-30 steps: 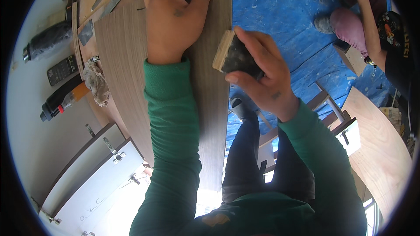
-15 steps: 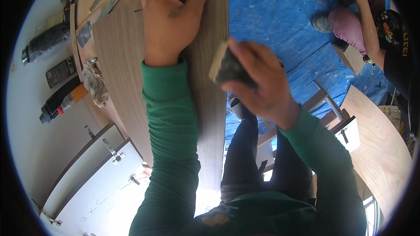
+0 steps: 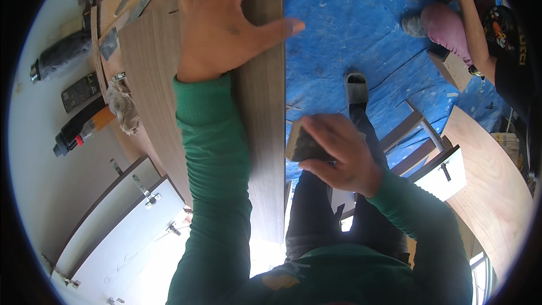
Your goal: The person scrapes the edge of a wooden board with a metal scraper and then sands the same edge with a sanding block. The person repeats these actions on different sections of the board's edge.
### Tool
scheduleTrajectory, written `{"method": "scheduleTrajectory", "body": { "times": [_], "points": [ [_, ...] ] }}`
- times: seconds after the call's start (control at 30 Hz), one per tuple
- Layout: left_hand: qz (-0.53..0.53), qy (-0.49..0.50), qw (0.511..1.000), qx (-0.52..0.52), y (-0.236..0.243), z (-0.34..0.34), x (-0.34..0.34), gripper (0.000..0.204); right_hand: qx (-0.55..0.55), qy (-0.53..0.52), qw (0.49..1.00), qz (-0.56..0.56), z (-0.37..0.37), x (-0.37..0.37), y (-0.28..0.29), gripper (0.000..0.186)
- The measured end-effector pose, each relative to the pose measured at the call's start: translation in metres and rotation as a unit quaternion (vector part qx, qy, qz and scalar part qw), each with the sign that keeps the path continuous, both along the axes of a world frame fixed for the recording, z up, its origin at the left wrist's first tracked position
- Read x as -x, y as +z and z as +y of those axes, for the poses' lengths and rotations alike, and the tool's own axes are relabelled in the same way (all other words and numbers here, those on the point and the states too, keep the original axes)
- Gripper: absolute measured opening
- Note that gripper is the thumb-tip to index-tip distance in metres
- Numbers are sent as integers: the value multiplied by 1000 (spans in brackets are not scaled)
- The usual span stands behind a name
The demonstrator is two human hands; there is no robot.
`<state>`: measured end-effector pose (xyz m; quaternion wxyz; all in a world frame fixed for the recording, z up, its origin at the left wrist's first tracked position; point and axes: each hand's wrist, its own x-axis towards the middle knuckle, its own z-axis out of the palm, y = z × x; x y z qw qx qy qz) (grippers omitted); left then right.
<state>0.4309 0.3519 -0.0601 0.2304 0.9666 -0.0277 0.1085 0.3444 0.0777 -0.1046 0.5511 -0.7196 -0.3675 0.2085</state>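
A long brown wood-grain board (image 3: 262, 113) runs away from me in the middle of the view. My left hand (image 3: 217, 36) lies across its far part, fingers spread, with the thumb reaching past the board's right edge. In my right hand (image 3: 345, 155) I grip a sanding block (image 3: 305, 144), pale at its end and dark along its side. The block is beside the board's right edge, over my legs; whether it touches the edge I cannot tell.
Blue sheeting (image 3: 322, 34) covers the floor. White panels with hinges (image 3: 130, 237) stand at lower left. Toward the left lie a black-and-orange tool (image 3: 90, 127) and a crumpled cloth (image 3: 121, 107). A person (image 3: 468, 28) crouches at upper right, above a plywood sheet (image 3: 485, 192).
My right hand has drawn the sanding block nearer to me along the board's edge. My left hand has opened wider, its thumb now out past the edge. The board has shifted slightly left.
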Motion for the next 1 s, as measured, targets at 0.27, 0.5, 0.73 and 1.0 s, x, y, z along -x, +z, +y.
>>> {"method": "scheduleTrajectory", "body": {
  "times": [0.27, 0.5, 0.73, 1.0],
  "points": [
    [99, 42, 979, -171, -12, 2, -26, 42, 56, -94, 987, 115, -46, -24, 6, 74],
    [73, 51, 971, -221, 2, -15, -31, 25, 25, -136, 978, 156, -41, -28, 2, 65],
    [108, -40, 982, -146, -9, -61, 110, 66, -14, -218, 959, 182, -11, -47, -13, 59],
    [160, -69, 973, -148, -2, -126, 325, 67, -129, -156, 959, 196, 83, -111, 8, 58]
  ]
}}
